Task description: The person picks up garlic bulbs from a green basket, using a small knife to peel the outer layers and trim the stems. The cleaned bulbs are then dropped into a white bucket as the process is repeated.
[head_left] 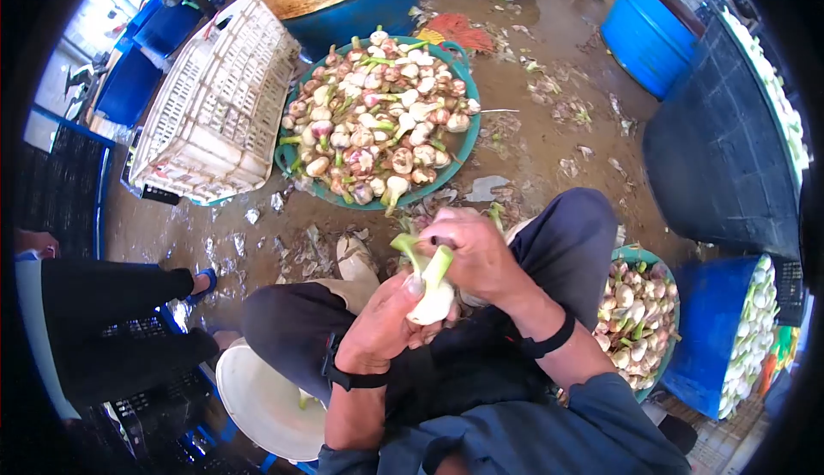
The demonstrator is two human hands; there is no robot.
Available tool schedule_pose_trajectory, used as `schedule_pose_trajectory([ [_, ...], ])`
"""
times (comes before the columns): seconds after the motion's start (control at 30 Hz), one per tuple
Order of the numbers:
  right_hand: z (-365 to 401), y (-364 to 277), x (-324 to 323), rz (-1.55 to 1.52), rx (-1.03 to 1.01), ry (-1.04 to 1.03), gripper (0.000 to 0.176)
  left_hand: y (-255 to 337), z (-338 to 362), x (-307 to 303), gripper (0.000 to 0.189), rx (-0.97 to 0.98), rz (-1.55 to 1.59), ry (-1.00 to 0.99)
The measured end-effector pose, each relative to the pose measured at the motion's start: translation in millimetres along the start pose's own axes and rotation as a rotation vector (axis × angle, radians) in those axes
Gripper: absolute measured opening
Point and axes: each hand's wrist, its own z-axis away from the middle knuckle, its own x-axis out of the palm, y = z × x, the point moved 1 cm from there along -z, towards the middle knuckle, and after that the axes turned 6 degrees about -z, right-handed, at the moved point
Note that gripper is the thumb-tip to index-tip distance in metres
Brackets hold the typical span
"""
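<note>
A white garlic bulb point(434, 302) with a green stem is held between my hands, over my lap. My left hand point(388, 310) has its fingers wrapped round the bulb from the left and below. My right hand point(470, 248) is closed beside the stem, its fingers pinched on a peeled-back green piece point(407, 246) of the garlic. Just beyond my hands stands a green tub point(474, 136) heaped with garlic bulbs point(378, 123). Black bands sit on both my wrists.
A white crate point(227, 106) stands left of the tub. A white bucket point(257, 402) is by my left leg. At right are another garlic tub point(674, 303), a blue container point(708, 338) and a large dark container point(717, 140). A person's legs point(120, 312) are at left.
</note>
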Motion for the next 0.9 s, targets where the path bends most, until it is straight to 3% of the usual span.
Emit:
schedule_pose_trajectory([
  [0.07, 3.5, 3.0, -0.6, -0.024, 0.095, -0.081, 0.013, -2.3, -2.3, 2.5, 0.045, 0.015, -0.15, 0.023],
  [0.13, 12.4, 4.0, -4.6, -0.377, 0.437, -0.019, 0.014, -3.6, -6.1, 13.8, 0.042, 0.063, 0.01, 0.139],
  [0.2, 24.6, 6.4, -10.2, -0.439, 0.437, -0.002, 0.024, -6.5, -10.3, 16.1, 0.041, 0.125, 0.162, 0.249],
  [0.27, 38.1, -3.2, -9.1, -0.632, 0.395, -0.045, 0.032, -12.8, -15.6, 12.9, 0.039, 0.185, 0.083, 0.293],
  [0.3, 39.6, -7.0, -5.1, -0.518, 0.363, -0.101, 0.041, -18.1, -17.7, 10.5, 0.038, 0.211, 0.045, 0.322],
  [0.33, 41.8, -12.9, -3.1, -0.634, 0.388, -0.085, 0.032, -22.5, -18.6, 9.1, 0.037, 0.237, 0.006, 0.352],
  [0.4, 37.5, -15.5, -6.9, -0.436, 0.422, -0.075, 0.021, -25.8, -20.3, 13.2, 0.042, 0.266, -0.007, 0.34],
  [0.5, 36.8, -3.3, -4.9, -0.527, 0.332, -0.136, 0.017, -25.0, -21.0, 13.0, 0.046, 0.305, 0.092, 0.387],
  [0.53, 37.9, -3.3, -6.6, -0.445, 0.226, -0.16, 0.013, -24.6, -14.8, 5.2, 0.034, 0.256, 0.02, 0.361],
  [0.6, 39.5, -1.4, -7.0, -0.485, 0.325, -0.202, 0.014, -22.1, -12.3, 5.0, 0.019, 0.262, -0.016, 0.471],
  [0.7, 36.0, -1.4, 1.4, -0.739, 0.462, -0.043, 0.019, -28.6, -15.3, 3.2, 0.012, 0.435, -0.177, 0.663],
  [0.83, 29.7, 3.4, 1.7, -0.932, 0.545, 0.01, 0.014, -32.5, -20.7, 3.1, 0.014, 0.576, -0.163, 0.719],
  [0.9, 23.4, 8.9, -4.1, -0.918, 0.595, 0.221, 0.014, -25.6, -16.0, 3.2, 0.016, 0.637, -0.016, 0.733],
])
